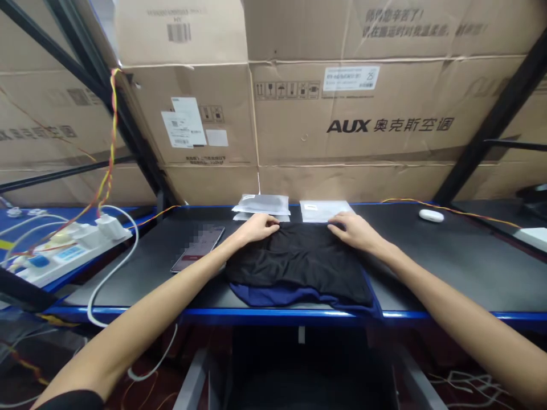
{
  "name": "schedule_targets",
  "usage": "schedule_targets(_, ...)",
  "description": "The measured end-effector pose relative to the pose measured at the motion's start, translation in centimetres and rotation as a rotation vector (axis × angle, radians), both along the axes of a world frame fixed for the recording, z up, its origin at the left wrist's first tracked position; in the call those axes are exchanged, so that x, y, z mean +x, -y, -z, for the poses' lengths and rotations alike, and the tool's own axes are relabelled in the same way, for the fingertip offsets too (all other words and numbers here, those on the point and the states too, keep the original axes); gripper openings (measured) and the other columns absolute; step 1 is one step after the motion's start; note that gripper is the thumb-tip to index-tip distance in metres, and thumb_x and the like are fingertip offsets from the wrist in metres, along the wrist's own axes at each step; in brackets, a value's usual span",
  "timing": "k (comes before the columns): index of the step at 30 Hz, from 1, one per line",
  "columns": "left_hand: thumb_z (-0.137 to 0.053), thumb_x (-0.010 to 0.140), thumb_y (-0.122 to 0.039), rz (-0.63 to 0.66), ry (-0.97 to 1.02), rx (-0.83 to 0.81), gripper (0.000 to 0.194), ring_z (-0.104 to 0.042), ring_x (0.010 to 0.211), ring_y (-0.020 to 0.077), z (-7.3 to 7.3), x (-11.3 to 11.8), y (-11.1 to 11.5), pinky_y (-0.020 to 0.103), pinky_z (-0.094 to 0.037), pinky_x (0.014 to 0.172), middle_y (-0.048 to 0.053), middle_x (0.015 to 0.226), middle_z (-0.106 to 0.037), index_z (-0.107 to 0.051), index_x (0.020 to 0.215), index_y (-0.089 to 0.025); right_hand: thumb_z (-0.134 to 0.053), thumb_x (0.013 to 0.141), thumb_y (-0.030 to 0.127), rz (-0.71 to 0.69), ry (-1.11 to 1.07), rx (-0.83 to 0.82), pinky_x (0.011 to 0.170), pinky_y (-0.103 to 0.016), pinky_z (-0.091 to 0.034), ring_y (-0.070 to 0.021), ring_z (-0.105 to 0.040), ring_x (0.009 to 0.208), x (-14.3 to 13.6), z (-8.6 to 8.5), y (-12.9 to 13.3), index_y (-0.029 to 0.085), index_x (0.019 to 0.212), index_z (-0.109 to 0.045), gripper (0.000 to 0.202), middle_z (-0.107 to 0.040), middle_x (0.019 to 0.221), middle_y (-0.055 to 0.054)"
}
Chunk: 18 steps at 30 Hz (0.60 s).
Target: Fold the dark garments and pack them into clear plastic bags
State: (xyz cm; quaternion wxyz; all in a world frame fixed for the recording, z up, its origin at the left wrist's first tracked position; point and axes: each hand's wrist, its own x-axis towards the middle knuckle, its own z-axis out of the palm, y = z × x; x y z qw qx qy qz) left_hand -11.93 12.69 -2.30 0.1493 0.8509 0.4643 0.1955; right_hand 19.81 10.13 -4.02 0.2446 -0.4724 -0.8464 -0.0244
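A black cloth (299,256) lies on the dark tabletop, wrinkled, with a navy blue cloth (273,295) showing beneath its front edge. My left hand (260,226) is at the cloth's far left corner, thumb and fingers pinched on its edge. At the far right corner my right hand (351,229) pinches the same far edge, thumb near the fingertips. Just behind my left hand sit stacked flat plastic packets (262,204). Another flat packet (320,209) lies behind the cloth, close to my right hand.
A phone (199,249) lies left of the cloth, beside my left forearm. Farther right is a small white case (431,216). A power strip (72,250) with cables stands at the left. Cardboard boxes (299,136) rise behind the table (444,256), between black metal posts.
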Motion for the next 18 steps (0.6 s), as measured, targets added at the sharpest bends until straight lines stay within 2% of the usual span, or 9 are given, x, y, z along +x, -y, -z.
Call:
schedule_targets(2,-0.061,0.083,-0.036,-0.032,0.025,-0.082,0.03,-0.068,0.086,0.024,-0.1,0.2,-0.6,0.031,-0.049,0.08,0.007,0.094,-0.076,-0.077,0.098,-0.015,-0.059,0.09,0.028,0.039,0.073,-0.018,0.094,-0.045,-0.051,-0.0304,-0.065,0.101,0.0,0.2,-0.5,0.018,0.099,-0.076,0.021,-0.073,0.103,-0.014)
schedule_targets(5,-0.068,0.074,-0.035,-0.096,0.066,-0.164,0.037,-0.067,0.078,0.0221,-0.3,0.6,-1.0,0.029,-0.049,0.072,0.005,0.084,-0.074,-0.075,0.104,-0.014,-0.059,0.087,0.021,0.041,0.114,-0.019,0.093,-0.042,-0.05,-0.0291,-0.064,0.099,-0.1,0.5,-0.6,0.016,0.093,-0.074,0.017,-0.071,0.099,-0.014)
schedule_targets(8,-0.071,0.069,-0.034,-0.107,0.092,-0.259,0.043,-0.065,0.074,0.0197,-0.8,0.6,-1.5,0.028,-0.048,0.066,0.003,0.081,-0.073,-0.075,0.107,-0.015,-0.056,0.084,0.015,0.04,0.074,-0.01,0.088,-0.039,-0.051,-0.0278,-0.064,0.093,-0.1,0.5,-0.5,0.018,0.086,-0.07,0.014,-0.07,0.092,-0.012)
schedule_targets(11,-0.07,0.068,-0.034,-0.09,0.15,-0.425,0.039,-0.064,0.075,0.0177,-1.7,0.4,-1.9,0.026,-0.047,0.064,0.004,0.081,-0.073,-0.076,0.102,-0.016,-0.05,0.088,0.018,0.039,0.004,-0.02,0.081,-0.037,-0.051,-0.025,-0.065,0.085,0.0,0.2,-0.5,0.02,0.089,-0.065,0.015,-0.07,0.088,-0.009)
schedule_targets(14,-0.071,0.069,-0.037,-0.049,0.166,-0.512,0.04,-0.065,0.08,0.017,-2.7,0.2,-2.1,0.024,-0.046,0.064,0.006,0.091,-0.075,-0.076,0.103,-0.017,-0.046,0.091,0.025,0.02,-0.163,-0.04,0.077,-0.037,-0.053,-0.0234,-0.066,0.078,0.2,-0.1,-0.7,0.022,0.094,-0.062,0.017,-0.071,0.088,-0.008)
schedule_targets(18,-0.071,0.071,-0.039,0.061,0.121,-0.54,0.051,-0.066,0.102,0.0203,-3.5,0.1,-1.9,0.025,-0.048,0.071,0.006,0.12,-0.072,-0.07,0.121,-0.028,-0.047,0.089,0.03,-0.042,-0.308,-0.07,0.08,-0.039,-0.054,-0.0236,-0.067,0.081,0.5,-0.5,-1.1,0.023,0.092,-0.062,0.017,-0.072,0.088,-0.006)
